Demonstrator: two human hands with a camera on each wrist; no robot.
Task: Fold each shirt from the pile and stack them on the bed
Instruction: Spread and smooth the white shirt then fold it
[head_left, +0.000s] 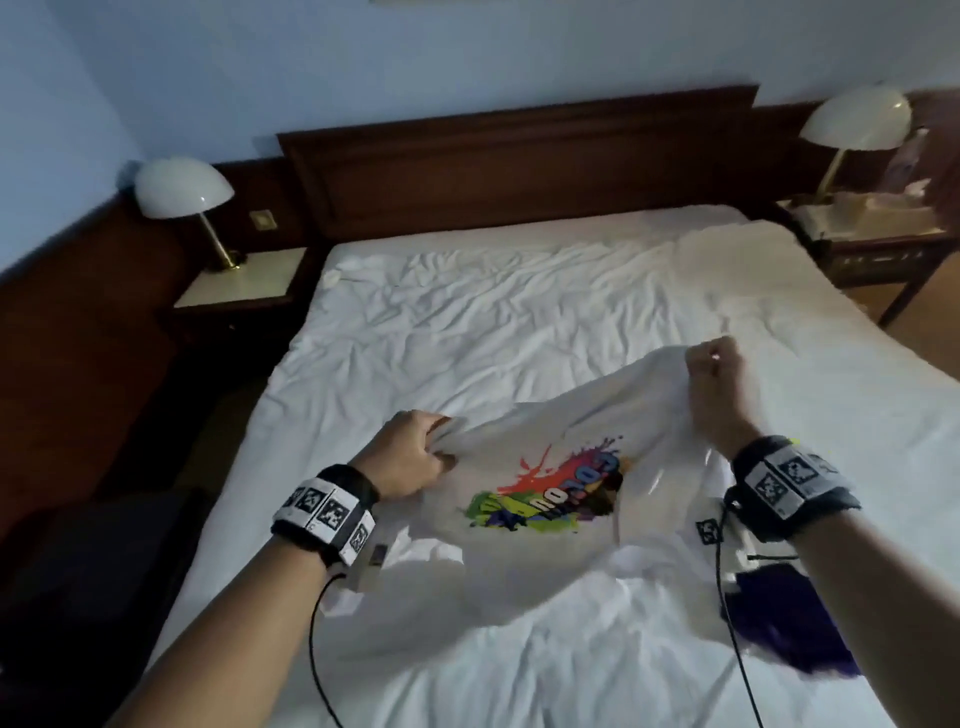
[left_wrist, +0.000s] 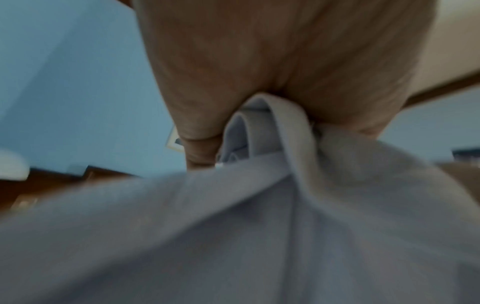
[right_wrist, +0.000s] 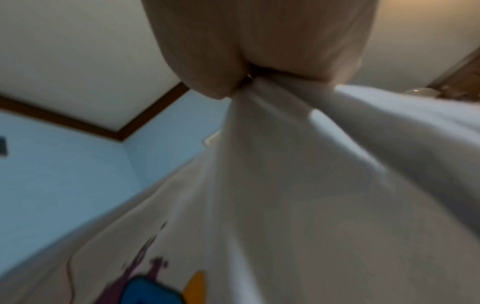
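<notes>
White shirt (head_left: 545, 452) stretched between two fists over the bed (head_left: 467, 312).
Left hand (head_left: 410, 452) grips low, right hand (head_left: 719, 379) grips higher and farther away; cloth slopes leftward.

Head view: high above the foot of the bed (head_left: 467, 322), facing forward and down toward the headboard (head_left: 519, 156) at top centre, wide enough to take in a lamp (head_left: 182, 189) at upper left and another at upper right. Both forearms entering from the lower corners.

Left wrist view: very close under the left hand (left_wrist: 272, 61), looking along it and upward; white shirt (left_wrist: 233, 236) filling the lower half, blurred.

Right wrist view: equally close beneath the right hand (right_wrist: 259, 41), tilted up at ceiling and blue wall.

Shared by all three: the same shirt, its coloured print (head_left: 550, 493) visible from the head and at lower left of the right wrist frame.
</notes>
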